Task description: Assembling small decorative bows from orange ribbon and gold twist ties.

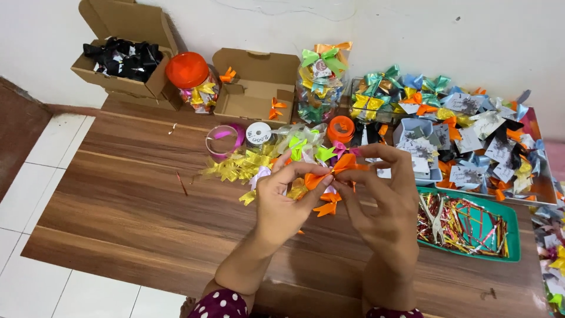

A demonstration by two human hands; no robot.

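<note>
Step in hand: I judge this as mid-shaping of an orange ribbon bow (pixel 329 171); both hands hold it raised above the worktop (pixel 129 194).
Left hand (pixel 282 203): fingers pressed together, thumb and forefinger pinching the lower left end of the orange ribbon bow.
Right hand (pixel 385 200): fingertips pinching the upper right end of the same ribbon, remaining fingers curled loosely behind it.
Location of the piece: between the two hands, held at their fingertips, clear of the worktop.
Appearance of the piece: glossy orange satin, folded into pointed wings; it looks thin and springy, likely to unfold if a pinch relaxes.
Next move, judged: I expect it calls for a steady pinch at the centre fold while one hand shifts its hold.
Just below the fingertips: a finished orange bow (pixel 326 207) lying on the worktop.
Beyond the left hand: a loose heap of yellow bows (pixel 238 166), a white ribbon spool (pixel 258 133) and a pink ribbon roll (pixel 223 139).
Beside the right hand, outward: a green tray (pixel 511 221) of metallic twist ties.
Beyond the right hand: a pile of mixed bows with small cards (pixel 471 129).
</note>
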